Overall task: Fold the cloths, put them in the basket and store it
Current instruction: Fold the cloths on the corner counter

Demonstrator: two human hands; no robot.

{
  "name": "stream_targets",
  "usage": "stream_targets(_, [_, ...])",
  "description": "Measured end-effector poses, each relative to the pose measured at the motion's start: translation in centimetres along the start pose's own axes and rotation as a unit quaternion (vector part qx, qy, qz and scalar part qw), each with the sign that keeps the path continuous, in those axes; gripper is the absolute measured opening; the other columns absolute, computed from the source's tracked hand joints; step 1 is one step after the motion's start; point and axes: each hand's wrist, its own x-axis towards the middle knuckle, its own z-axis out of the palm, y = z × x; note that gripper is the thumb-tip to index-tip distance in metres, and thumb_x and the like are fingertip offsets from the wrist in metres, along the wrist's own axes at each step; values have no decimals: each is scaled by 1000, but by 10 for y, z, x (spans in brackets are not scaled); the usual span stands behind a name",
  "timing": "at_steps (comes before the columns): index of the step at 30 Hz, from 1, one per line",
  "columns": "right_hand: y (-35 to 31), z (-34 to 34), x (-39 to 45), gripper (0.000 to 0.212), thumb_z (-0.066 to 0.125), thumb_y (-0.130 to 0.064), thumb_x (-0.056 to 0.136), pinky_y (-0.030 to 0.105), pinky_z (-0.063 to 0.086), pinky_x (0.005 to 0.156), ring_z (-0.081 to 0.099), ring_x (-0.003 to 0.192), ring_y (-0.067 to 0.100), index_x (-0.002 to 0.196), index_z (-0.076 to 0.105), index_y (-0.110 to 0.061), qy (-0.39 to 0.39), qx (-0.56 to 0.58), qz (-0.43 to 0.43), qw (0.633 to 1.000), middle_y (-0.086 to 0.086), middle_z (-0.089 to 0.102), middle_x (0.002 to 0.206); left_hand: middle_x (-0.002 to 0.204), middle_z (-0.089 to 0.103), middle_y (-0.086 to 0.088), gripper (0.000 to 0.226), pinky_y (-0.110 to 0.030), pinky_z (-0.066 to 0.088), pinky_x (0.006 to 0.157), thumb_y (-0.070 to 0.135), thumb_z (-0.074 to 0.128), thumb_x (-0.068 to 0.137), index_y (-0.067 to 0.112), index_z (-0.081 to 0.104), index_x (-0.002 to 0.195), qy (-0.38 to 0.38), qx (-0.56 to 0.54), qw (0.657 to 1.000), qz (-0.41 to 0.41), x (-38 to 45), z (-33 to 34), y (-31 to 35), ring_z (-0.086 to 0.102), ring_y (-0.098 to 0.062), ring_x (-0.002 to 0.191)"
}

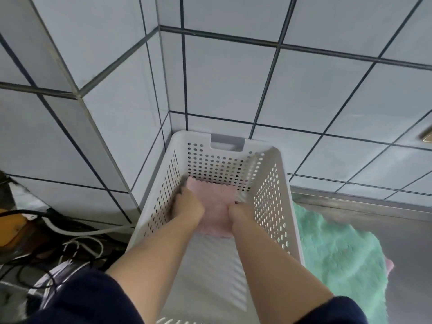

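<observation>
Inside the white perforated basket point(271, 197), both hands press a folded pink cloth point(216, 206) against its floor: the left hand point(188, 204) and right hand point(240, 212) have fingers curled onto its side edges. Right of the basket, a green cloth point(336, 258) lies on the steel surface point(397, 230). No writing is legible.

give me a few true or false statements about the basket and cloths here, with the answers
1. Both hands are inside the white perforated basket. True.
2. The left hand and right hand are on a pink cloth. True.
3. The green cloth lies in the basket. False: it lies outside, on the steel counter beside it.
4. The basket stands out in the open, far from any wall. False: it sits against the tiled wall, in a corner.
5. Cables lie left of the basket. True.
</observation>
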Motion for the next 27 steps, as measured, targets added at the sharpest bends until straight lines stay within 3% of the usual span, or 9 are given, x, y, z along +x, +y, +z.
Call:
stream_targets(5, [5,9,12,35,41,-11,95,23,36,79,54,114,28,126,56,-7,-3,-1,-24,1000,11,57,129,147,33,-13,73,-46,41,103,15,52,89,12,10,148,1,38,999,11,0,7,-1,41,-30,129])
stream_targets(9, [10,15,15,24,43,-10,90,26,39,67,52,76,23,92,66,-12,-7,11,-36,999,11,64,95,154,18,-13,81,-48,34,109,16,52,91,12,-5,149,-11,51,999,13,0,12,-1,29,-30,137])
stream_targets(12, [9,14,14,28,45,-10,89,28,44,74,59,93,27,109,65,-13,-7,-3,-37,999,8,65,110,156,3,-12,79,-45,24,112,17,46,92,9,-9,148,4,94,993,75,-8,11,-2,15,-30,142])
stream_targets(13, [10,14,14,31,46,-13,90,30,46,80,59,102,27,117,61,-14,-2,-3,-40,999,7,63,117,156,5,-13,71,-45,21,113,15,41,91,6,0,149,42,118,982,144,-9,13,-6,13,-31,143])
stream_targets(15, [11,15,13,37,50,-18,89,31,46,89,57,111,26,127,53,-15,7,-12,-62,998,6,60,125,146,35,-20,59,-50,26,110,14,37,83,-2,33,140,109,198,931,286,-6,20,-12,30,-36,138])
stream_targets(18, [14,20,10,48,48,-20,90,35,40,99,47,124,26,137,40,-16,41,-67,-123,989,8,46,139,133,54,-18,56,-49,22,114,21,49,80,-2,48,131,96,292,887,345,6,29,-21,45,-34,129])
stream_targets(20, [17,23,6,53,44,-21,91,38,26,112,27,138,25,143,31,-16,82,-160,-190,965,7,27,151,132,56,-16,62,-48,25,112,30,63,78,-1,50,130,77,307,884,343,11,30,-26,48,-31,128])
stream_targets(22, [20,28,6,55,38,-23,93,38,9,117,8,145,20,146,24,-19,104,-253,-256,927,2,14,157,134,54,-15,59,-49,30,110,33,58,83,-1,51,130,60,310,881,353,13,29,-30,46,-28,130])
stream_targets(27, [32,42,14,57,10,-33,94,45,-6,116,-15,144,12,150,11,-21,28,-408,-367,835,-5,-4,159,150,34,-15,72,-38,11,115,34,61,84,-2,34,141,67,329,891,306,17,31,-35,26,-26,141])
